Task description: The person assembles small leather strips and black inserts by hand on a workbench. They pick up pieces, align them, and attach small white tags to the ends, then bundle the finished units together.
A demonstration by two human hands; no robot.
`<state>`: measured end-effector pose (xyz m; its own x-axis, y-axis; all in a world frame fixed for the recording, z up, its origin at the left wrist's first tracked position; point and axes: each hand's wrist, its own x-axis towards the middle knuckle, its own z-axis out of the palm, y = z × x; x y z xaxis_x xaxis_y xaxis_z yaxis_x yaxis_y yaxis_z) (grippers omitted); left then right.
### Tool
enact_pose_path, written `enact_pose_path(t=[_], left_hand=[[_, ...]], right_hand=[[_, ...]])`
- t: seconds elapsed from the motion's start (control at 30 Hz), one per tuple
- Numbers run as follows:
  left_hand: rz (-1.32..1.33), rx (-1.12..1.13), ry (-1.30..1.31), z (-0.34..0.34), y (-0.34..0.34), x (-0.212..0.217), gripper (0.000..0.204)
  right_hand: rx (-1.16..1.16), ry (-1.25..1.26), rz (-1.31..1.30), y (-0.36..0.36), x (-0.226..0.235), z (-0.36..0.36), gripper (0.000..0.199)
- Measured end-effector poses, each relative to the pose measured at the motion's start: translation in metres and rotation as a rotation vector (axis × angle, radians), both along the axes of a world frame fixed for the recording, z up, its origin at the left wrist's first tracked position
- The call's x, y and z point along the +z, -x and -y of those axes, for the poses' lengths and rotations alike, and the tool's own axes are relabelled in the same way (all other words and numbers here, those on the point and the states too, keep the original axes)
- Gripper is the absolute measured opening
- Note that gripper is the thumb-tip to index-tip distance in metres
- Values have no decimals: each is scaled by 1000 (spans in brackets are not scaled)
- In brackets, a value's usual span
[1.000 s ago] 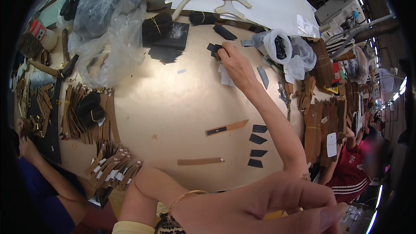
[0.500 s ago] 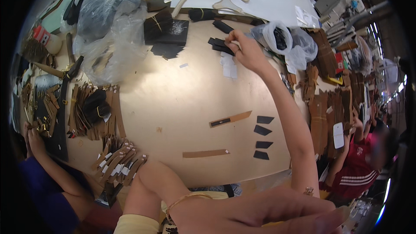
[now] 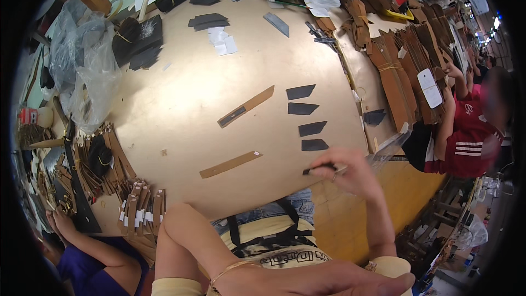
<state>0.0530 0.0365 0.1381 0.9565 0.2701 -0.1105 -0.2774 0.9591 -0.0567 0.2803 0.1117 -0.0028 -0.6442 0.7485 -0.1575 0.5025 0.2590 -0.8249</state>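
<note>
Pinching black piece (image 3: 316, 169), right hand (image 3: 350, 171) at tan worktable (image 3: 181, 104) edge, cluttered workshop

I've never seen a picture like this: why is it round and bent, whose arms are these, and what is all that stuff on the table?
There is no machine here. A person wears a wide fisheye camera on the head, looking down, so straight edges curve near the rim. The right hand pinches a small dark flat piece at the near edge of the round tan worktable. The left hand lies across the bottom of the picture, a thin gold bracelet on its wrist; whether it holds anything cannot be told. On the table lie four dark cut pieces in a row, two long brown strips, and bundles of brown strips at the left edge. Other workers sit around the table.
</note>
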Motion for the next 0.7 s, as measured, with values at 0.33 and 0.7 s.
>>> enact_pose_path(t=[0.33,0.7], left_hand=[[-430,130,-214,-22,-27,25,38],[-410,-169,-1392,50,-26,-190,62]], right_hand=[[-322,-369,116,-17,-63,41,15],[-550,-511,9,-25,-90,42,23]])
